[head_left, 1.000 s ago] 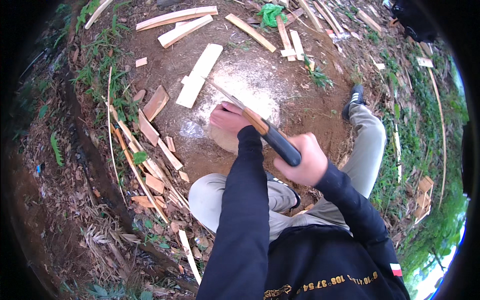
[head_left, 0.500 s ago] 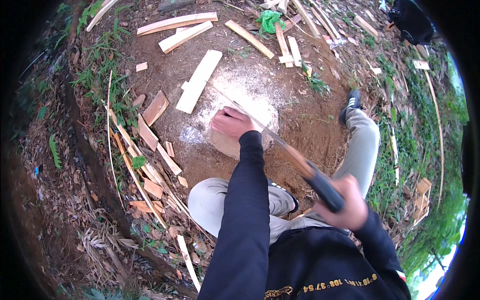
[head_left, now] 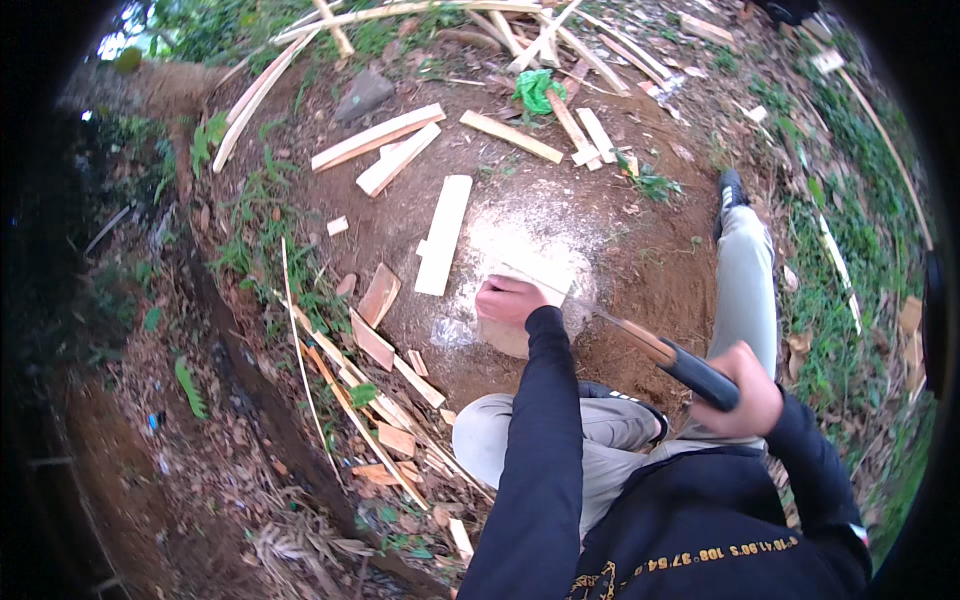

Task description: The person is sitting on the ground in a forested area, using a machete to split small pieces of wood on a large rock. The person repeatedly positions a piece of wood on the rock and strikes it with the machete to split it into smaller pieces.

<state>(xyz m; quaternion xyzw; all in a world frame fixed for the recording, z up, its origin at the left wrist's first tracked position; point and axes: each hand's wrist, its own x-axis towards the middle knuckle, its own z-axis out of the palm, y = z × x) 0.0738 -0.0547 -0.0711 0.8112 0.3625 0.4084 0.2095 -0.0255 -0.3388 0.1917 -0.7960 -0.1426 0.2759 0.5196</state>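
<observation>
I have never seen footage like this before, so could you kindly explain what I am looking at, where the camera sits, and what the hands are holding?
The camera is worn on a person's head and looks down through a fisheye lens, so straight edges bend near the rim. No machine is here: the dark-sleeved arms coming from the lower edge are the person's own. The left hand presses a pale piece of wood onto a block amid sawdust on the bare earth. The right hand has its grip closed on the dark handle of a long-bladed knife, whose blade reaches toward that piece. A flat pale plank, offcuts and sticks lie scattered around, with grass beyond.
</observation>
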